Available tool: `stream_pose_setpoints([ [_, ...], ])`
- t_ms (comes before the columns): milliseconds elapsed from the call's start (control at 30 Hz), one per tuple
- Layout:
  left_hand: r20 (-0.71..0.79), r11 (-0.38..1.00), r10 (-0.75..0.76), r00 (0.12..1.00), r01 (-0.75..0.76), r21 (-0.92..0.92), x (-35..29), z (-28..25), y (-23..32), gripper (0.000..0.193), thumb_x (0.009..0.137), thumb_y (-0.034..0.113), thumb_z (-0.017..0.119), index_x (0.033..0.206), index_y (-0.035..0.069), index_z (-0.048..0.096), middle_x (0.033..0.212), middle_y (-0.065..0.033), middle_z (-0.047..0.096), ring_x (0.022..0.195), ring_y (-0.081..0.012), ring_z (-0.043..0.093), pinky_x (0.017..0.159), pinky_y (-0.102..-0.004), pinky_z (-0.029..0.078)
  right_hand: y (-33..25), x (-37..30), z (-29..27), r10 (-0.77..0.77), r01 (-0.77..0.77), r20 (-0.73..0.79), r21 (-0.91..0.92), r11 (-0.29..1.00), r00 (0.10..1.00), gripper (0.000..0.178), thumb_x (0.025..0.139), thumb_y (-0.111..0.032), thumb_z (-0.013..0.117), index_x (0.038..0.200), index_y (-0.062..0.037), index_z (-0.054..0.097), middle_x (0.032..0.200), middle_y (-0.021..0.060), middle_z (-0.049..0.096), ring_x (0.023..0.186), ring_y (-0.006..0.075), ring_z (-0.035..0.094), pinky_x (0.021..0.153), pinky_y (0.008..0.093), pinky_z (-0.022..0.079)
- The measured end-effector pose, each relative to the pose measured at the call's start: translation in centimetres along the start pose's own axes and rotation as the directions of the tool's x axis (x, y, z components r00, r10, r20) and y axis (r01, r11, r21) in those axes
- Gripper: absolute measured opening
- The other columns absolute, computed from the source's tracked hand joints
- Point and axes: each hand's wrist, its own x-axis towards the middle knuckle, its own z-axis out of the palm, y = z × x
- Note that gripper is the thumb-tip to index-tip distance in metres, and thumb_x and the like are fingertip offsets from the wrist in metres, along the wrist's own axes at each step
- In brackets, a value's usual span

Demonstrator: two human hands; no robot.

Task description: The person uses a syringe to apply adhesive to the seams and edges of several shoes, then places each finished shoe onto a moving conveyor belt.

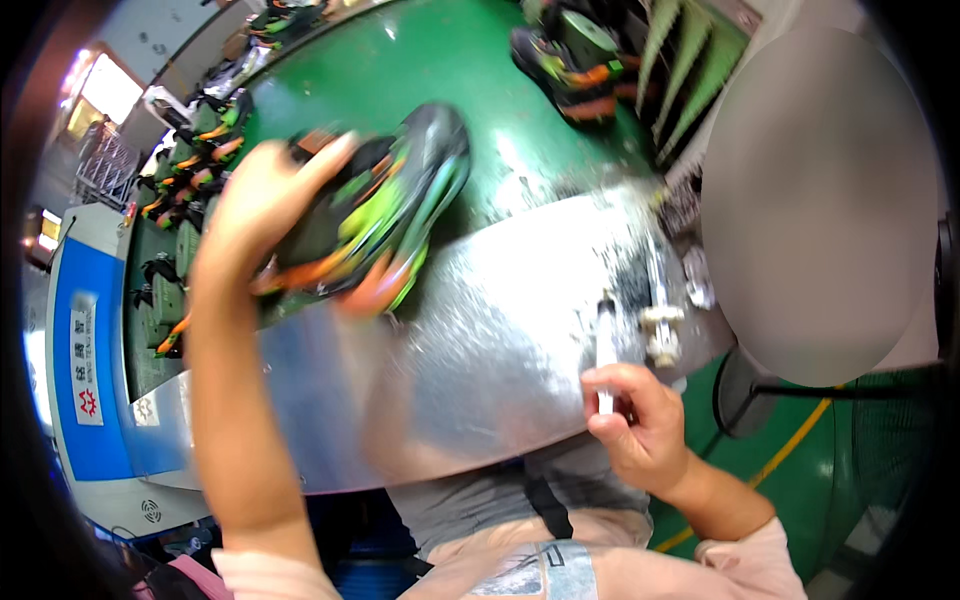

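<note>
My left hand (280, 185) is closed on a black shoe (385, 225) with green and orange markings, its thumb over the shoe's opening. The shoe hangs tilted above the far left edge of a shiny metal tabletop (470, 350), slightly smeared by motion. Between the thumb and fingers of my right hand (642, 425) is a slim white-handled tool (606, 335) with a dark tip pointing away from me. Its exact kind is too small to make out. That hand is over the tabletop's near right part, beside a small metal fitting (661, 335).
A green surface (390, 60) stretches beyond the tabletop. Similar shoes (200, 150) line the left, and another shoe (575, 75) stands far right beside green pointed flaps (690, 65). A blue-and-white machine panel (88, 320) is at left. A blurred grey oval (820, 210) covers the right.
</note>
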Motion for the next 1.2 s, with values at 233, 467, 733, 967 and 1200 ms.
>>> stream_pose_setpoints([
  [233, -0.15, 0.992, 0.125, 0.981, -0.129, -0.014, 13.6, 11.7, 6.7, 0.072, 0.08, 0.037, 0.066, 0.134, -0.005, 0.041, 0.111, -0.0216, 0.063, 0.106, -0.0341, 0.061, 0.088, -0.0414, 0.05, 2.4, -0.4, 1.7, 0.278, -0.251, -0.23, 0.141, 0.958, 0.933, 0.037, 0.096, -0.029, 0.055, 0.122, -0.0036, 0.052, 0.076, -0.0037, 0.046, 0.056, 0.0017, 0.035, 0.049, 0.0172, 0.025],
  [467, -0.869, 0.957, 0.035, 0.494, 0.235, 0.172, 0.9, 5.5, -13.8, 0.073, 0.066, 0.024, 0.08, 0.13, 0.006, 0.048, 0.114, -0.0148, 0.056, 0.11, -0.0374, 0.053, 0.093, -0.0464, 0.044, 0.5, -1.2, 1.1, 0.227, -0.226, 0.005, 0.088, 0.97, 0.974, 0.045, 0.096, -0.038, 0.054, 0.112, 0.0038, 0.058, 0.095, 0.0072, 0.059, 0.081, 0.0144, 0.053, 0.074, 0.0274, 0.045],
  [733, -0.592, 0.99, -0.053, 0.804, 0.118, 0.071, -2.1, -4.5, -17.0, 0.048, 0.065, 0.021, 0.078, 0.108, 0.004, 0.063, 0.102, -0.0171, 0.068, 0.095, -0.0334, 0.065, 0.086, -0.0395, 0.051, 1.2, 3.3, 0.3, 0.259, -0.24, -0.119, 0.154, 0.959, 0.959, 0.024, 0.097, -0.016, 0.052, 0.116, -0.0033, 0.057, 0.069, -0.0057, 0.04, 0.055, 0.0018, 0.031, 0.048, 0.0209, 0.022],
  [967, -0.126, 0.965, 0.118, 0.985, -0.084, 0.248, -21.2, -6.3, -18.9, 0.055, 0.063, 0.01, 0.077, 0.115, 0.004, 0.058, 0.106, -0.017, 0.064, 0.103, -0.0341, 0.061, 0.088, -0.0406, 0.048, 1.5, 1.6, -0.8, 0.198, -0.191, 0.145, -0.057, 0.98, 0.97, 0.016, 0.095, -0.011, 0.052, 0.107, -0.0035, 0.059, 0.067, -0.0065, 0.043, 0.058, 0.003, 0.035, 0.051, 0.021, 0.026],
  [1200, 0.016, 0.909, 0.112, 0.994, -0.109, 0.403, -16.2, -4.6, -16.3, 0.063, 0.05, 0.034, 0.086, 0.102, 0.009, 0.06, 0.091, -0.0146, 0.068, 0.086, -0.0311, 0.067, 0.074, -0.0414, 0.053, 4.8, 3.6, -2.7, 0.065, -0.002, 0.205, -0.296, 0.955, 0.977, 0.017, 0.1, -0.019, 0.047, 0.102, -0.0055, 0.056, 0.067, -0.0082, 0.037, 0.055, 0.0012, 0.029, 0.048, 0.0198, 0.023],
])
